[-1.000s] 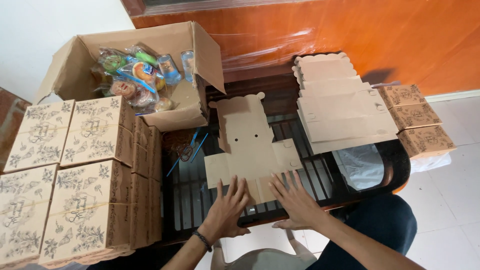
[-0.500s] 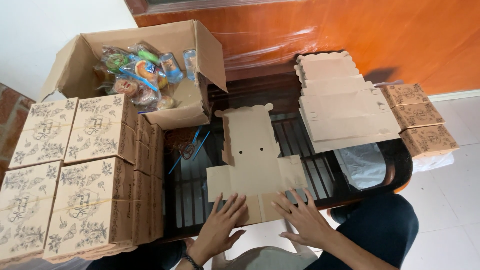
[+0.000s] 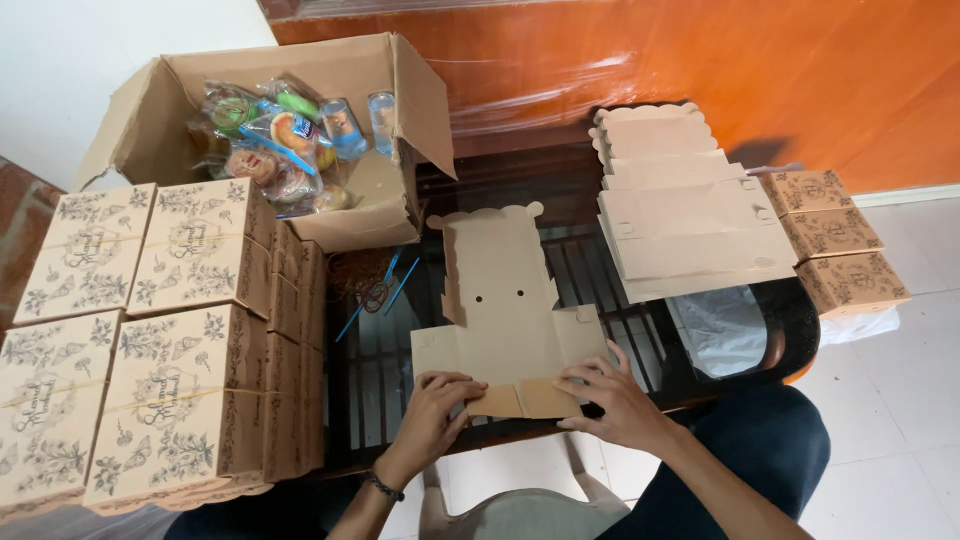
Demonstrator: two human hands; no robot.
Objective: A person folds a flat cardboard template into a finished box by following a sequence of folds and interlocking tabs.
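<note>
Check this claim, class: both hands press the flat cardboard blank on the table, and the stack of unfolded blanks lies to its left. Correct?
Not quite. The head view shows the stack to the right of the blank. Both the left hand and right hand do press it on the table.

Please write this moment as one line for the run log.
left hand: folding near flap | right hand: pressing same flap | item: flat cardboard box blank | surface: dark table

Left hand, right hand: palms down, fingers curled, pressing

Bare forearms, dark beaded bracelet on left wrist, dark blue trousers, no sleeves visible
</note>
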